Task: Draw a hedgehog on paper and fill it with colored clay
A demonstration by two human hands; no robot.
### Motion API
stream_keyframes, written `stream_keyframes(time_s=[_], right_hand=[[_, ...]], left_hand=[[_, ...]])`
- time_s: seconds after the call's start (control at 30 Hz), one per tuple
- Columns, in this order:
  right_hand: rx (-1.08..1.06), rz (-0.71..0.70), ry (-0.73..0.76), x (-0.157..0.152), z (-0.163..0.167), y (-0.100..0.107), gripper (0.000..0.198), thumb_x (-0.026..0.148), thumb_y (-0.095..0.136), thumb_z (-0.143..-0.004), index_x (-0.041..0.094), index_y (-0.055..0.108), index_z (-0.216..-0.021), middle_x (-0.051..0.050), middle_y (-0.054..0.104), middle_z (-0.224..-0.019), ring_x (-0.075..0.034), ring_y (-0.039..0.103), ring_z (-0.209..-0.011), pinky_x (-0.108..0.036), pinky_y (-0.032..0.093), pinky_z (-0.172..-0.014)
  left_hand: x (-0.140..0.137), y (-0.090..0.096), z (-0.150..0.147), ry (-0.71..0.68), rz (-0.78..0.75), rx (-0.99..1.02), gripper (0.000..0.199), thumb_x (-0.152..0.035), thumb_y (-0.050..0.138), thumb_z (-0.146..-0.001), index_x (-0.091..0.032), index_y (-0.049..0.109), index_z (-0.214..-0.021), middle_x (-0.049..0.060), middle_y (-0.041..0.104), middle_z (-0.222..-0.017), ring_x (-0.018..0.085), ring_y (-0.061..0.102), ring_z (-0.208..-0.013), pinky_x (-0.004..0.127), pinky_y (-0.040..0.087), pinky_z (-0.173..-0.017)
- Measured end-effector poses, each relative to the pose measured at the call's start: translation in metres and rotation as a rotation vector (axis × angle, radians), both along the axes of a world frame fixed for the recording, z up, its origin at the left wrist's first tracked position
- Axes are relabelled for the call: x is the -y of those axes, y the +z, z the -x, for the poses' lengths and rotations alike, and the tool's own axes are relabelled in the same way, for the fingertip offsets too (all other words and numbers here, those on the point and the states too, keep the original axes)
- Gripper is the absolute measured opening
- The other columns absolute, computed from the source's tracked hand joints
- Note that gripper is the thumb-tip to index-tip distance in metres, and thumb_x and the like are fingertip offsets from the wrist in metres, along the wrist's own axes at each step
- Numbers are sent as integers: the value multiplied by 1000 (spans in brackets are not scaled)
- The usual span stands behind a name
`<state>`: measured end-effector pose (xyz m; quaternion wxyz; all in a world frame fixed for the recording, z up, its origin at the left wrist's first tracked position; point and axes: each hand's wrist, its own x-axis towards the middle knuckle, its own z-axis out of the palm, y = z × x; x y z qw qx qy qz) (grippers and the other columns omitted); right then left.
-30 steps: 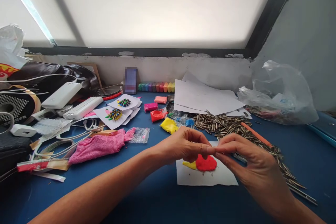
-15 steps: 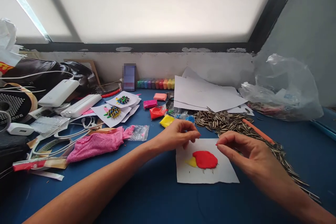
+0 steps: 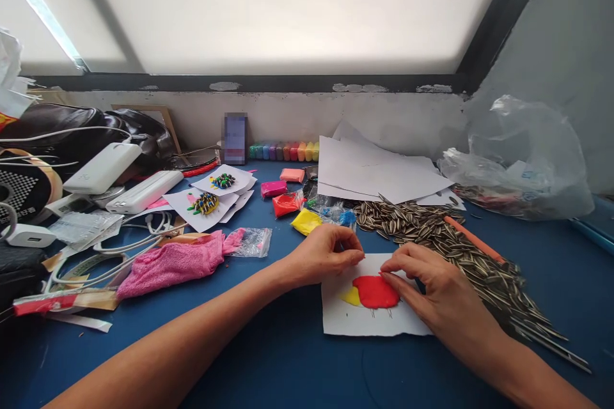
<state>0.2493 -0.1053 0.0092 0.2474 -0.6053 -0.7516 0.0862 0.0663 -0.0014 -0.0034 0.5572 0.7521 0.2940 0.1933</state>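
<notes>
A white sheet of paper (image 3: 374,324) lies on the blue table with a flattened patch of red modelling clay (image 3: 377,292) on it. A smaller yellow clay piece (image 3: 352,296) joins the red patch at its left, and short pen lines show below. My right hand (image 3: 426,278) pinches a tiny bit of red clay at the red patch's upper right edge. Above the sheet's upper left part, my left hand (image 3: 330,254) is closed, thumb and index fingertips together. What it may hold is too small to make out.
Striped sunflower seeds (image 3: 407,223) spread behind and right of the sheet, with an orange stick (image 3: 474,239) among them. Clay packets, including a yellow one (image 3: 307,222), lie behind my left hand. A pink cloth (image 3: 173,265), cables and power banks crowd the left. Metal tweezers (image 3: 551,345) lie right.
My right hand has moved left and slightly down, bringing its fingertips to the red clay's upper edge. My left hand has shifted slightly, its thumb and index finger now together.
</notes>
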Motion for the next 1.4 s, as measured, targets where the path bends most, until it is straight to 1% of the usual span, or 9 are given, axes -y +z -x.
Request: stream_keyframes(time_s=[0.27,0.53,0.73,0.87,1.0,1.13,1.23,1.33,1.4], right_hand=[[10,28,33,-2,2,-6,24,26,49,-94,24,70,-81,-4,62,-82,-20,60,-78,-34,48,-69],[-15,67,-38,-5,1,-2,15,26,56,-89,24,67,-78,-2,63,-76,-17,58,-64,-28,45,-55],[58,44,26,-4,2,-6,24,24,48,-94,24,69,-81,-4,62,-82,-20,60,-78,-34,48,-69],[126,18,52,-1,3,-4,29,25,44,-96,23,70,-84,-5,62,-82,-20,59,-75,-35,49,-68],[137,25,97,1,1,0,27,24,46,-95,23,72,-92,-5,63,-84,-20,62,-76,-34,52,-68],[121,-14,60,4,0,1,22,24,48,-94,23,69,-100,-5,65,-87,-20,63,-79,-34,52,-69],[93,-35,25,3,0,1,16,24,50,-92,22,65,-92,-4,65,-85,-20,64,-78,-33,51,-68],[98,-25,27,0,1,1,18,22,49,-92,23,62,-80,-3,64,-80,-19,62,-75,-32,49,-64],[119,-18,40,-3,1,-2,19,20,49,-91,24,62,-79,-3,63,-79,-20,61,-74,-32,48,-63]], left_hand=[[2,1,-1,2,-91,-29,11,-19,59,-80,-12,65,-76,-2,56,-62,9,47,-57,20,35,-54],[2,2,-1,4,-109,-49,11,-19,59,-80,-12,67,-77,-2,56,-62,9,46,-58,19,34,-53],[2,1,-2,7,-134,-49,11,-18,59,-80,-12,67,-77,-1,58,-65,10,48,-60,20,35,-54],[2,0,-2,6,-148,-52,12,-19,59,-80,-12,68,-77,-1,60,-66,10,49,-61,20,36,-56],[2,-1,-2,7,-150,-51,11,-19,59,-81,-13,67,-77,-1,60,-67,10,49,-62,19,36,-56],[2,-1,-2,6,-149,-53,10,-17,59,-81,-12,67,-77,-1,60,-67,10,50,-62,19,37,-57],[2,0,-2,5,-158,-58,10,-18,59,-81,-12,67,-78,-1,60,-68,10,49,-62,19,36,-56],[2,-1,-2,8,-166,-57,11,-18,59,-81,-13,68,-78,-1,60,-68,10,49,-62,19,36,-55],[2,-1,-2,8,-167,-58,11,-19,59,-81,-13,68,-78,-1,60,-67,11,50,-63,19,36,-55]])
